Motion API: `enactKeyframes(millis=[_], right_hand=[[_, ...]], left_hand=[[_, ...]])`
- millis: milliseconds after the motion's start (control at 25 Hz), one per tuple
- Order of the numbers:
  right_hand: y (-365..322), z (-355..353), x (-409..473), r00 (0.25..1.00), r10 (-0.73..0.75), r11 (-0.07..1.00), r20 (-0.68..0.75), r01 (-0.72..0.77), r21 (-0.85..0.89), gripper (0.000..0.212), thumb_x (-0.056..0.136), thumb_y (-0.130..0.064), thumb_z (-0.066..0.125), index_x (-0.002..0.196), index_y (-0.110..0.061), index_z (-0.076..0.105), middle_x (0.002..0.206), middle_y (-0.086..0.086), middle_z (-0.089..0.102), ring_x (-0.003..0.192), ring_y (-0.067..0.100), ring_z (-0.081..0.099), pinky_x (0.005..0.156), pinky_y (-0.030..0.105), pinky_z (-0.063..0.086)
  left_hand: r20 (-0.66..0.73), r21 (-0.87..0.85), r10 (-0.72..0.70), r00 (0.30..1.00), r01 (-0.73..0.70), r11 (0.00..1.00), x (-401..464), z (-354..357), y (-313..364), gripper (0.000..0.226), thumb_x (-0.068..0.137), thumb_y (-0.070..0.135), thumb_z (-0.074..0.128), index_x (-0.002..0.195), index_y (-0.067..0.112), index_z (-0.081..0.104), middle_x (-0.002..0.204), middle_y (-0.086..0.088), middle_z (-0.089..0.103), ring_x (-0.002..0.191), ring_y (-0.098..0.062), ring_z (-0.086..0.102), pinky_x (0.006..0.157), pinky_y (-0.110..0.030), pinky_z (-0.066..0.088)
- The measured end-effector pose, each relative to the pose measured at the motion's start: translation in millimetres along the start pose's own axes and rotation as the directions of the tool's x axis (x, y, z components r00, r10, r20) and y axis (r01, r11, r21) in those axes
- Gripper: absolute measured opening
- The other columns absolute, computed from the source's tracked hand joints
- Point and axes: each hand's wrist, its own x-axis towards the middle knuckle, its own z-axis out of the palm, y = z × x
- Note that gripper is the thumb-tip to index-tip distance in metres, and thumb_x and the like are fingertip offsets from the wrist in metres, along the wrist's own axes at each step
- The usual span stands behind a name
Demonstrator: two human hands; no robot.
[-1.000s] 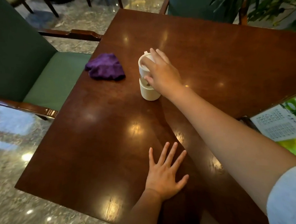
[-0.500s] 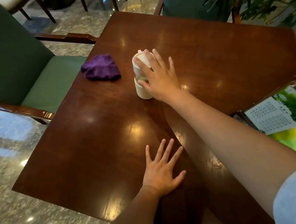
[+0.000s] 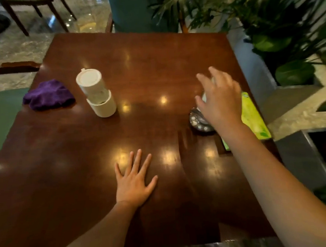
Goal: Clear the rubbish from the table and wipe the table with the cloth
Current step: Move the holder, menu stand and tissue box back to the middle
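Left grip (image 3: 133, 183): flat on the desk (image 3: 145, 63), palm down, fingers straight and spread; released, holding nothing.
Right grip (image 3: 218, 99): raised over the desk's right side, fingers loosely spread and blurred; released as far as the blur lets me judge, with something pale and indistinct just under the fingers.
Dark round object (image 3: 199, 121): glinting, perhaps an ashtray, directly beneath the right grip's palm and partly hidden by it; whether the hand touches it cannot be told.
Cups (image 3: 98, 94): a white lidded cup stacked in a second white cup, the upper one tilted, standing well to the left of the right grip and beyond the left grip, apart from both.
Cloth (image 3: 47, 94): purple, crumpled, just left of the cups near the desk's left edge, well apart from both grips.
Menu (image 3: 252, 118): green and yellow, lying at the desk's right edge, just right of the right grip and partly under its wrist.
Plants (image 3: 277, 23): leafy, in a planter beyond and right of the right grip.
Chair seat (image 3: 1, 113): green, left of the cloth.
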Motion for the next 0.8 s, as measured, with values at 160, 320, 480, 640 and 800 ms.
enactKeyframes(millis=[160,320,480,640,800], right_hand=[[39,-17,6,0.976,0.167,0.974,0.137,-0.141,-0.179,0.063,0.086,-0.023,0.063,0.141,-0.019,0.033,0.147,0.011,0.036,0.131,0.032,0.036,0.098,0.050,0.036],[48,-9,6,0.982,0.162,0.977,0.097,-0.146,-0.154,0.041,0.089,-0.010,0.055,0.128,-0.016,0.046,0.110,0.013,0.064,0.098,0.038,0.060,0.068,0.037,0.041],[55,-10,19,0.987,0.149,0.986,0.055,-0.145,-0.078,0.026,0.088,-0.003,0.051,0.108,-0.016,0.062,0.095,0.015,0.069,0.087,0.039,0.062,0.066,0.036,0.042],[48,-17,20,0.994,0.063,0.997,0.085,-0.067,0.042,0.016,0.088,-0.015,0.056,0.099,-0.024,0.065,0.088,0.009,0.071,0.084,0.036,0.062,0.065,0.033,0.038],[18,-14,26,0.996,-0.069,0.991,0.058,0.062,0.121,0.010,0.084,-0.023,0.061,0.093,-0.028,0.063,0.087,0.003,0.071,0.086,0.034,0.063,0.067,0.037,0.043]], left_hand=[[0.011,0.026,-0.008,1.000,0.008,1.000,0,-2,0,0.071,0.081,0.071,0.019,0.144,0.048,-0.007,0.158,0.010,-0.005,0.144,-0.012,-0.015,0.109,-0.056,-0.012],[0.017,0.053,-0.014,1.000,0.013,0.999,-1,-4,3,0.070,0.082,0.072,0.014,0.143,0.048,-0.009,0.158,0.010,-0.009,0.143,-0.012,-0.019,0.110,-0.055,-0.013],[0.021,0.040,-0.011,1.000,0.010,0.999,-1,-5,3,0.070,0.082,0.071,0.015,0.144,0.047,-0.008,0.157,0.010,-0.010,0.143,-0.013,-0.019,0.110,-0.056,-0.012],[0.033,0.038,-0.009,0.999,0.008,0.999,0,-5,2,0.071,0.082,0.072,0.014,0.143,0.048,-0.010,0.157,0.010,-0.012,0.142,-0.013,-0.021,0.110,-0.056,-0.014],[0.018,0.020,-0.010,1.000,0.009,1.000,0,-4,1,0.071,0.082,0.071,0.017,0.144,0.047,-0.009,0.157,0.009,-0.009,0.143,-0.014,-0.018,0.109,-0.055,-0.017]])
